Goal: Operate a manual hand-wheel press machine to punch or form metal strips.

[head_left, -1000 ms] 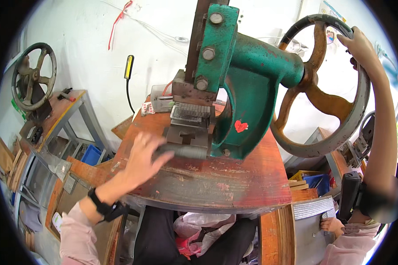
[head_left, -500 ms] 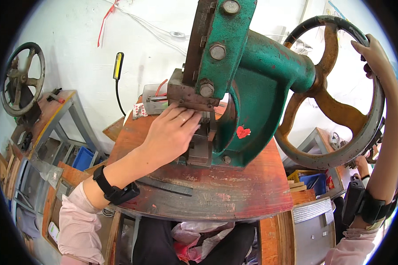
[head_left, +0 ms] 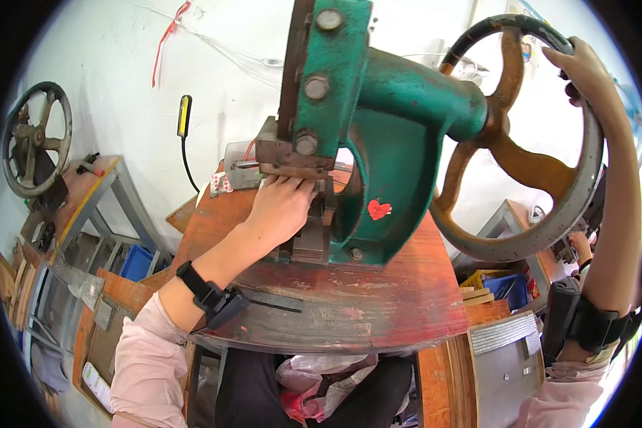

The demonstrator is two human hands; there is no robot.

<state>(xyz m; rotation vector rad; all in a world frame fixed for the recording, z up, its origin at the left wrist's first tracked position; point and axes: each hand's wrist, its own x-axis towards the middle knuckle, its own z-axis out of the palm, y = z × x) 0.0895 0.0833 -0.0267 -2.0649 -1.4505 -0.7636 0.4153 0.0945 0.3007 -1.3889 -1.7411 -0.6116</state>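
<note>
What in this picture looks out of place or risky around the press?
The left hand has its fingers tucked under the ram of the green press while the right hand grips the handwheel. Nothing looks spilled or broken.

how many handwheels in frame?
2. A large rusty spoked handwheel on the green press at right, gripped at its rim by the right hand; a smaller dark handwheel at far left. Others may be hidden.

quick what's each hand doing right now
Left hand: fingers tucked under the green press head; grip cannot be told.
Right hand: closed on the handwheel rim.
</note>
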